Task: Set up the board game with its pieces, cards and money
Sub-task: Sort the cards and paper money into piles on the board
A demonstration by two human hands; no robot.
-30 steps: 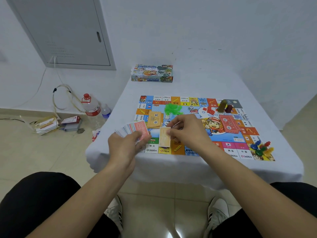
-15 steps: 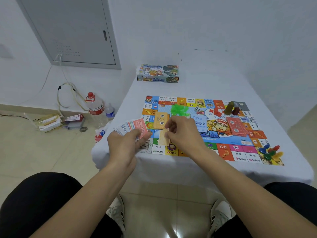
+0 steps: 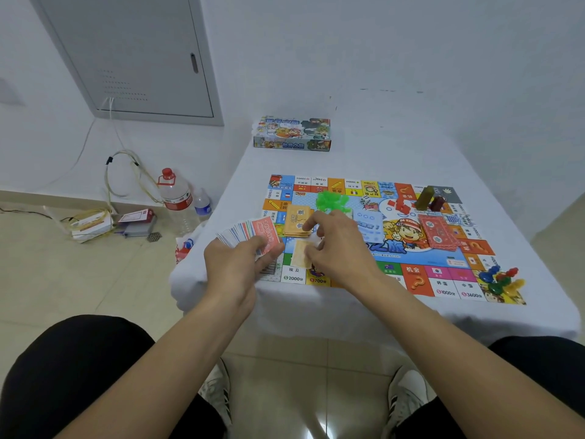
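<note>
From the head view, the right hand (image 3: 338, 248) has lowered its tan note (image 3: 302, 254) onto the board (image 3: 411, 270), fingers pinching it just below the tan card stack (image 3: 297, 220) (dealing has begun). The left hand (image 3: 235, 267) grips the fanned money (image 3: 250, 232), a red 10000 uppermost, at the board's left edge.

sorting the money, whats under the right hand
An orange banknote lies on the board beneath the right hand, pinched at its edge. Whatever lies under the palm is covered.
</note>
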